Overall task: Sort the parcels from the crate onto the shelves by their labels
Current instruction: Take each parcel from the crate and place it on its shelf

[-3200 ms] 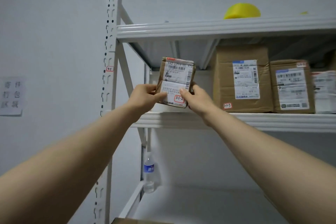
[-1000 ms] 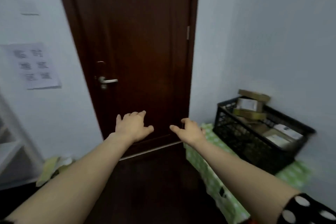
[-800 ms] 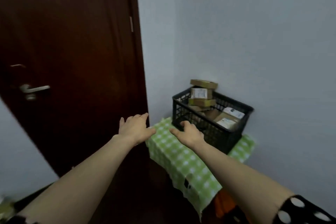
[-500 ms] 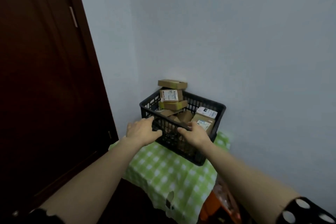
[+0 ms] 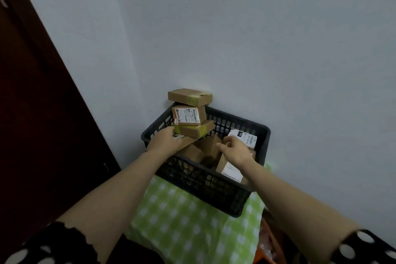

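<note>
1. Seen from above: a black crate (image 5: 214, 188) of lattice plastic, pushed into a corner between two pale grey walls (image 5: 257, 38).
2. Under the crate, a green-and-white checked cloth (image 5: 188, 227) covering a low surface; something orange (image 5: 265, 248) showing below its right edge, too dim to identify.
3. At far left, a dark brown door (image 5: 38, 124), tilted in the wide-angle view.
4. Inside the crate, brown cardboard parcels (image 5: 209, 148) in a jumble; three stacked at the back left corner, the top box (image 5: 189, 97) rising above the rim, the middle box (image 5: 188, 114) showing a white label toward the camera.
5. Left hand (image 5: 165, 140) reaching over the near left rim, fingers loosely spread, touching the bottom box (image 5: 196, 130) of the stack; no firm grip visible.
6. Right hand (image 5: 236, 151) over the crate's middle, fingers curled but not closed on anything, just above a labelled parcel (image 5: 230, 170) leaning against the near wall.
7. Black sleeves (image 5: 362, 246) with white dots at both lower corners.
</note>
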### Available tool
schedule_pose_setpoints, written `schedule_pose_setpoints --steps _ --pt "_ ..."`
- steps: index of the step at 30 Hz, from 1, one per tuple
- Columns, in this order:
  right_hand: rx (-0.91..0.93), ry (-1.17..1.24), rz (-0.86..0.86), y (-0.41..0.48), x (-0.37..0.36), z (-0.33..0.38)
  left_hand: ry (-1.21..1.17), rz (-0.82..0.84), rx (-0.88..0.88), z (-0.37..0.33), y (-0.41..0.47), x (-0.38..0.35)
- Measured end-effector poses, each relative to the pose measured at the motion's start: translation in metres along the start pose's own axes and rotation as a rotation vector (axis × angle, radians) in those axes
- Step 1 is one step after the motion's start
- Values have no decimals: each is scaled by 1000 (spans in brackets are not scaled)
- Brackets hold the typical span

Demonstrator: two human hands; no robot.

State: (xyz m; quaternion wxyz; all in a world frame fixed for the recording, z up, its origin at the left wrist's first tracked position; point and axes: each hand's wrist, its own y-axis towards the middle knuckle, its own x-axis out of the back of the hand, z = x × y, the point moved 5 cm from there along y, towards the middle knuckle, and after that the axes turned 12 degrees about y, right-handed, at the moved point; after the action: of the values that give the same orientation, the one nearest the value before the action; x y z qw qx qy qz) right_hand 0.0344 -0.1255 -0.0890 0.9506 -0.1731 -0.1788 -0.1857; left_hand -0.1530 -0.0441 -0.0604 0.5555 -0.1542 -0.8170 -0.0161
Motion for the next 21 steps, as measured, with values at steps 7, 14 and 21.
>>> schedule_pose_setpoints --steps 7,14,21 --pt "37 38 7 82 -6 16 143 -96 -41 -4 101 -2" --pt "16 89 -85 170 -18 32 317 -134 -182 -3 233 -9" --pt "-57 80 -180 234 -35 31 487 -185 -422 -10 338 -28"
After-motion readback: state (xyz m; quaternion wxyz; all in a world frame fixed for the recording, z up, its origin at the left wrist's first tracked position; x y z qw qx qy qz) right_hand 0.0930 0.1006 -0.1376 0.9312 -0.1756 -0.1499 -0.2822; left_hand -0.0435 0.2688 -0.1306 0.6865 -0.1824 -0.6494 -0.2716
